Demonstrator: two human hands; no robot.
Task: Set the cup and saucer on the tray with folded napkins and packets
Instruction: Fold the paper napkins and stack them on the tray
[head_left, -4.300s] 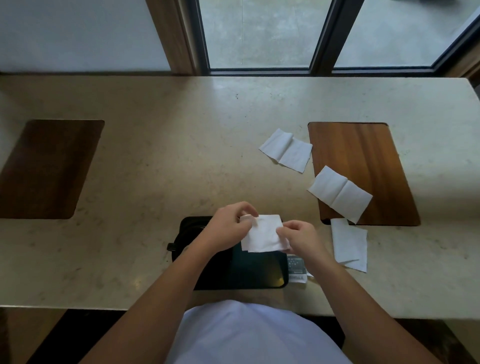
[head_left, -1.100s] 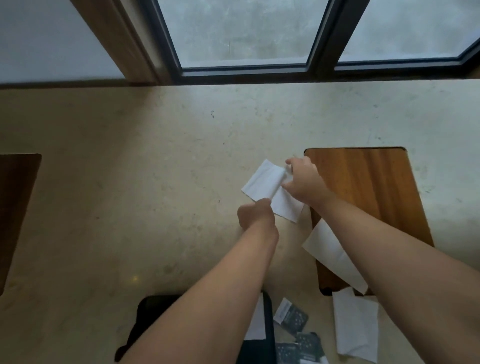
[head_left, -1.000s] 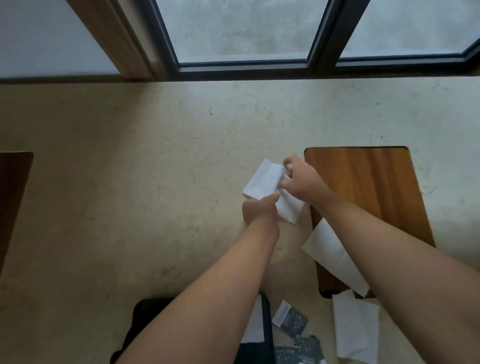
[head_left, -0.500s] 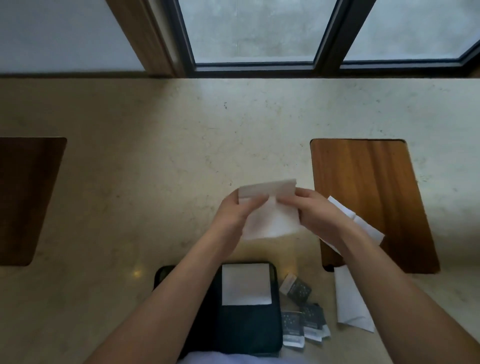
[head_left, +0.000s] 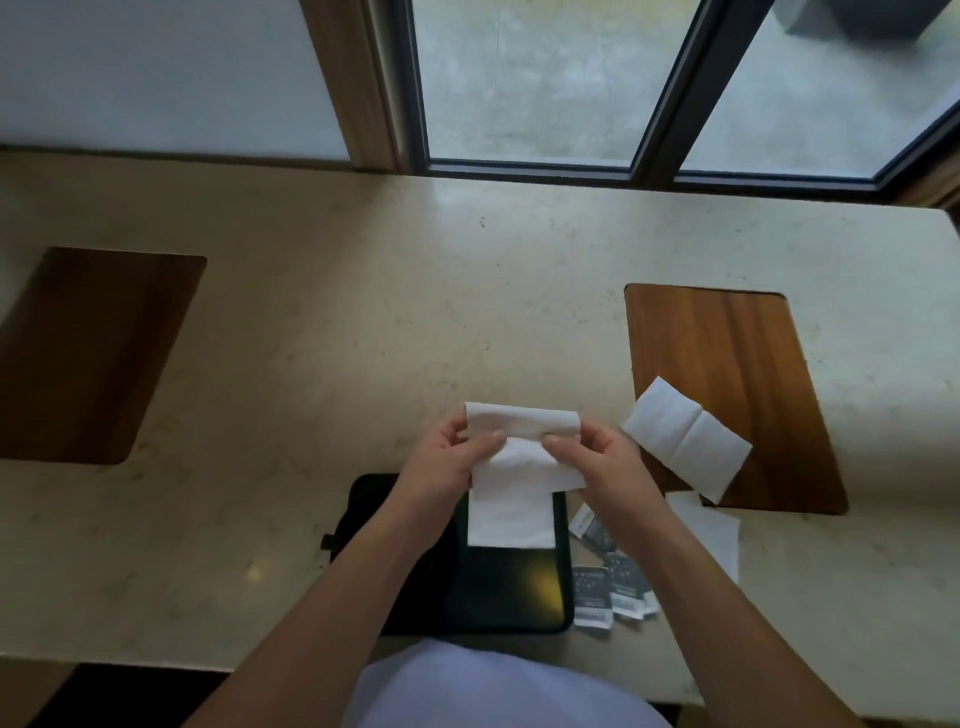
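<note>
While both hands work in front of the chest, the napkin (head_left: 524, 447) hangs between them: the left hand (head_left: 447, 460) pinches its upper left corner between thumb and fingers, and the right hand (head_left: 597, 457) pinches the upper right edge the same way, the top strip already turned over into a fold. It is thin white paper, very light and limp; it will sag wherever it is not held and crease at once where pressed, so the fair hold is at the two ends of the fold line, as now, with soft fingertip pressure and no pulling apart, which could tear it.

At six o'clock from the hands lies the black tray (head_left: 519, 618), with one folded napkin (head_left: 511, 522) already on its far half. At about three o'clock from the tray the dark packets (head_left: 613, 587) lie in a loose cluster on the stone counter (head_left: 363, 322); small, flat and probably slick, they are best picked up by an edge. Pale marks show on them, perhaps print, but nothing is readable. Two more napkins wait at two to three o'clock, an open napkin (head_left: 685, 439) half over the wooden inlay (head_left: 727, 374) and a lower napkin (head_left: 711, 530) on the stone. No cup or saucer is in view.
</note>
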